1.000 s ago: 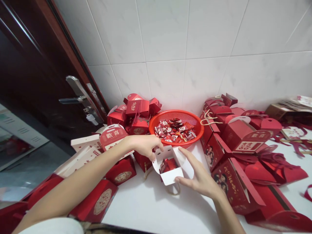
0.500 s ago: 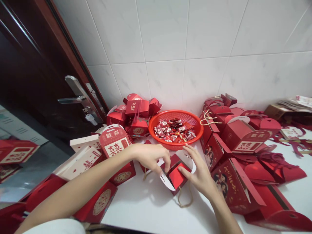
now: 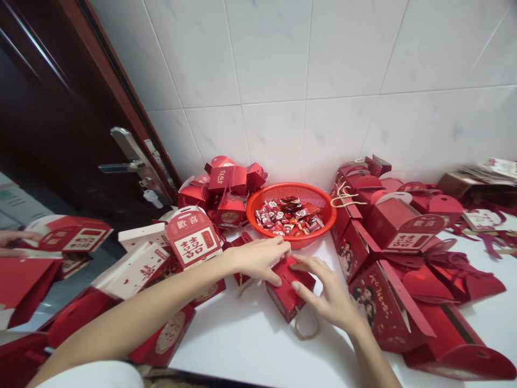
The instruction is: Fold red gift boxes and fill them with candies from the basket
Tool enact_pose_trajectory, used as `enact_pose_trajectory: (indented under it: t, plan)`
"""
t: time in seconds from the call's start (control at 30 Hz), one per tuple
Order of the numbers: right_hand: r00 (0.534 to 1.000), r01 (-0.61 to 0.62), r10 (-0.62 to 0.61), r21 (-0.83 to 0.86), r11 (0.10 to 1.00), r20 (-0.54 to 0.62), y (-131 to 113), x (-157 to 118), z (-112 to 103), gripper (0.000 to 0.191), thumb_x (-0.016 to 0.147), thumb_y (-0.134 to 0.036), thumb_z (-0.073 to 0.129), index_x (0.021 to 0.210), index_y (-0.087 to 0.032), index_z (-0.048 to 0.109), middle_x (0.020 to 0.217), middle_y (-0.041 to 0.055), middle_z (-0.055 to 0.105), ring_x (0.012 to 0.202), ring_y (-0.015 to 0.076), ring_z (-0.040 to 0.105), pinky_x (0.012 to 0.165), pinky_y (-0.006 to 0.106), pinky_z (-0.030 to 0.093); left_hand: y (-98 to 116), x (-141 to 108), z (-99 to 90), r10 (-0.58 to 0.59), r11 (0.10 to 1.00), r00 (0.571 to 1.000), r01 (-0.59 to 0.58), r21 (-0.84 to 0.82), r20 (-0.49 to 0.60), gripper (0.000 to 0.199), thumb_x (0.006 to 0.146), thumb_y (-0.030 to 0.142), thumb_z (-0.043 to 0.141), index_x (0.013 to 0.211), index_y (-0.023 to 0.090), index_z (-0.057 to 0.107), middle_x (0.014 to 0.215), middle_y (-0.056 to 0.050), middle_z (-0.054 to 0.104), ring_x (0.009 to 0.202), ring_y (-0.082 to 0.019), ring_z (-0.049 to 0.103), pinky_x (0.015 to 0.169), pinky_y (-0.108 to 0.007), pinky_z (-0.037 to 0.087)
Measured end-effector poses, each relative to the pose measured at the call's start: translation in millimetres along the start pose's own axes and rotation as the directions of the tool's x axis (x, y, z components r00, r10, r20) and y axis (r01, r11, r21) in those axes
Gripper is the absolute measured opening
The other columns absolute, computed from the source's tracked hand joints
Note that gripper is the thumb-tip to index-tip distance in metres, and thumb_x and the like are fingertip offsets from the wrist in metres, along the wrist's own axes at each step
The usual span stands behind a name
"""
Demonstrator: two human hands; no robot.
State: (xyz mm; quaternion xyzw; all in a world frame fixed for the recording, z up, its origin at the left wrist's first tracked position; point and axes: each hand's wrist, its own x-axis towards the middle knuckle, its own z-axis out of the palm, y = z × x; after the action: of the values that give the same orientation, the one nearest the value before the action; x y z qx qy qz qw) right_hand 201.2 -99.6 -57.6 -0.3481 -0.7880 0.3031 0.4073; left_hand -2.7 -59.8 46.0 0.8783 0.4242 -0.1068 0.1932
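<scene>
Your left hand (image 3: 260,260) and right hand (image 3: 329,291), fingers half-open and touching rather than clasping, frame the red favor box (image 3: 283,296) on the white table (image 3: 238,345) before the red colander (image 3: 315,200), its cardboard top flaps (image 3: 288,274) now folded over red contents visible half a second ago, leaving the box closed.

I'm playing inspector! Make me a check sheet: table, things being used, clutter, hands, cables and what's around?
Surface: white tabletop, with red cardboard boxes crowding both sides.
Things in use: small red cardboard box, top folded over, with tan cord loop; round red plastic basket behind, holding wrapped sweets.
Clutter: dark-red ribbons, far right.
Hands: left hand and right hand spread at the small box's top.
Cables: nothing seen.
Surroundings: marbled white tiles; dark brown door; another person's hand, left edge.
</scene>
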Motion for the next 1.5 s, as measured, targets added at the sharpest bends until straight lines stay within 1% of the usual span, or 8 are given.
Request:
enact_pose_trajectory:
  t: [0.23,0.43,0.63,0.8,1.03,1.17,1.33,1.5]
  plan:
    - [0.987,-0.066,0.066,0.006,0.998,-0.148,4.2,1.0,0.2,0.029,0.096,-0.037,0.055,0.121,-0.022,0.061,0.112,0.0095,0.071,0.105,0.0243,0.068,0.094,0.038,0.053,-19.4,19.5,9.3,0.214,0.966,0.975,-0.203,-0.163,0.055,0.039,0.076,0.027,0.079,0.109,0.019,0.059,0.117,-0.005,0.058,0.107,-0.022,0.056,0.092,-0.030,0.043]
    - [0.934,-0.350,0.336,-0.129,0.928,-0.118,6.8,-12.9,-1.2,0.047,0.096,-0.059,0.046,0.118,-0.019,0.059,0.077,0.0053,0.067,0.073,0.0237,0.067,0.066,0.033,0.052,-15.9,18.4,9.1,0.083,0.993,0.990,-0.072,-0.097,0.111,0.036,0.073,0.034,0.081,0.100,0.020,0.062,0.105,-0.003,0.056,0.095,-0.020,0.056,0.077,-0.026,0.041]
    - [0.867,-0.496,0.498,0.108,0.862,0.013,-0.4,-28.6,3.0,0.058,0.096,-0.067,0.040,0.128,-0.021,0.053,0.065,-0.0014,0.060,0.060,0.0191,0.059,0.059,0.028,0.045,-10.5,14.7,9.4,-0.024,0.992,0.992,0.039,-0.123,0.120,0.041,0.069,0.037,0.083,0.102,0.022,0.063,0.098,-0.001,0.054,0.093,-0.019,0.054,0.072,-0.023,0.039]
    - [0.907,-0.370,0.419,0.386,0.845,-0.048,-19.0,-25.3,-9.8,0.058,0.086,-0.059,0.065,0.126,-0.017,0.055,0.066,-0.0012,0.061,0.065,0.0183,0.062,0.065,0.029,0.051,-4.2,10.0,10.1,-0.075,0.991,0.994,0.084,-0.108,0.085,0.038,0.069,0.040,0.081,0.100,0.022,0.067,0.098,-0.002,0.059,0.093,-0.020,0.057,0.072,-0.024,0.041]
    - [0.944,-0.210,0.307,0.489,0.846,-0.125,-57.2,-12.9,-36.2,0.034,0.083,-0.045,0.075,0.107,-0.020,0.069,0.096,0.0086,0.073,0.085,0.0215,0.071,0.079,0.033,0.060,17.7,-1.7,1.5,-0.152,0.987,0.988,0.151,0.058,0.026,0.027,0.075,0.040,0.073,0.092,0.020,0.073,0.092,-0.008,0.065,0.083,-0.025,0.062,0.061,-0.028,0.040]
    - [0.960,-0.154,0.237,0.423,0.893,-0.151,-62.0,-1.6,-34.9,0.026,0.087,-0.039,0.071,0.104,-0.020,0.069,0.103,0.0079,0.073,0.093,0.0217,0.071,0.084,0.033,0.059,28.8,-7.7,-18.7,-0.035,0.987,0.990,0.013,-0.159,-0.134,0.016,0.084,0.027,0.065,0.096,0.018,0.071,0.092,-0.006,0.068,0.084,-0.020,0.064,0.071,-0.028,0.046]
    - [0.966,-0.109,0.166,0.269,0.957,-0.200,-67.1,8.9,-30.0,0.015,0.089,-0.033,0.067,0.095,-0.019,0.066,0.092,0.0049,0.073,0.085,0.0194,0.071,0.082,0.031,0.058,44.1,-15.9,-35.2,0.048,0.717,0.981,-0.165,-0.677,-0.188,0.024,0.091,0.026,0.057,0.113,0.016,0.060,0.099,-0.004,0.067,0.073,-0.013,0.063,0.065,-0.025,0.049]
    - [0.956,-0.091,0.142,0.201,0.975,-0.256,-70.8,7.7,-27.0,0.027,0.092,-0.033,0.064,0.117,-0.022,0.060,0.105,0.0060,0.072,0.095,0.0210,0.073,0.083,0.030,0.060,62.3,-21.3,-26.8,0.170,0.552,0.947,-0.320,-0.770,-0.272,0.025,0.093,0.024,0.056,0.117,0.020,0.058,0.104,-0.005,0.065,0.088,-0.015,0.063,0.077,-0.028,0.051]
